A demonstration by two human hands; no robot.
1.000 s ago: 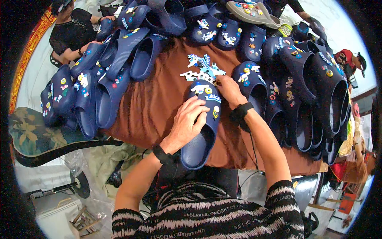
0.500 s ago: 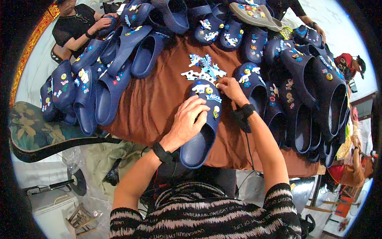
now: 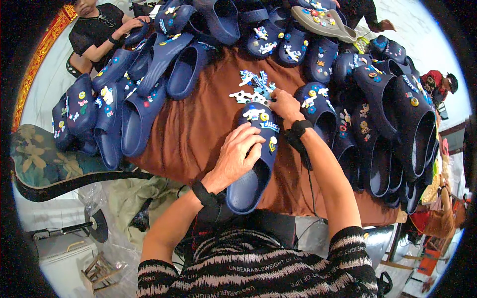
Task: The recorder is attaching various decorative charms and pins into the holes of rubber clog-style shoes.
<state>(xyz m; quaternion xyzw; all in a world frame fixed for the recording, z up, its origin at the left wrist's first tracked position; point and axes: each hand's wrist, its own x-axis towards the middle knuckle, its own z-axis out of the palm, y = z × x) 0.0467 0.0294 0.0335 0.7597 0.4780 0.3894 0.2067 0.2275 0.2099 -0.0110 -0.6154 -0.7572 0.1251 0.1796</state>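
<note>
A navy blue clog [image 3: 247,188] lies in front of me, its toe pointing away and its heel opening toward me. White, yellow and light-blue charms [image 3: 269,126] sit on its upper. My left hand [image 3: 242,149] rests over the left side of the upper and grips the clog. Just beyond the toe is a small pile of white and blue charms [image 3: 247,96]. At the right edge of that pile, my right hand [image 3: 286,106] has its fingers pinched together. What lies between those fingertips is too small to make out.
More navy clogs with charms crowd the brown cloth [image 3: 208,119] at left [image 3: 144,119], back and right [image 3: 375,149]. A grey clog [image 3: 323,22] lies at the back. A person [image 3: 99,32] handles a clog at far left. A padded chair [image 3: 54,159] stands left.
My right hand has moved away from the clog's toe, slightly farther out, to the charm pile. My left hand stays on the clog. The view has shifted slightly.
</note>
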